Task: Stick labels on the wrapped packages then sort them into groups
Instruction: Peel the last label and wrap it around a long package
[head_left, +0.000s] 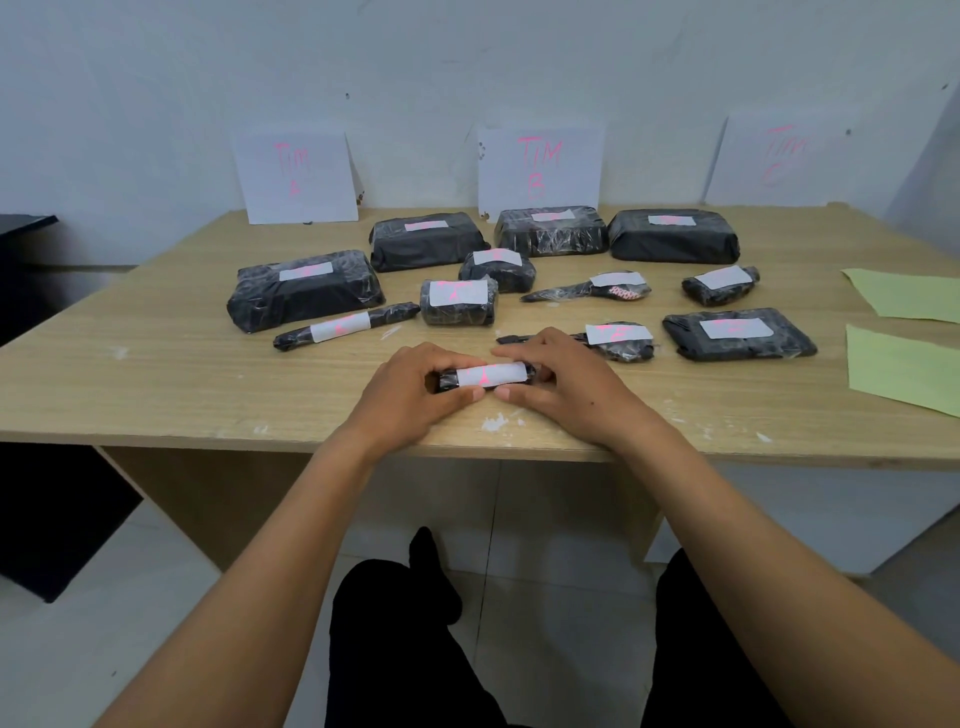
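A small black wrapped cylinder package (451, 379) lies near the table's front edge, with a white label (493, 374) marked in pink across its top. My left hand (410, 395) grips its left end. My right hand (566, 384) holds its right end, fingers pressing on the label. Behind them lie several black wrapped packages, each carrying a white label: a large block (306, 291), a thin stick (345, 326), a small roll (458, 301), and a flat package (737, 335).
Three white paper signs lettered in pink lean on the wall: left (296, 176), middle (540, 166), right (779, 161). Two pale green sheets (904, 296) (904, 369) lie at the table's right. The wooden table (156, 374) ends just below my hands.
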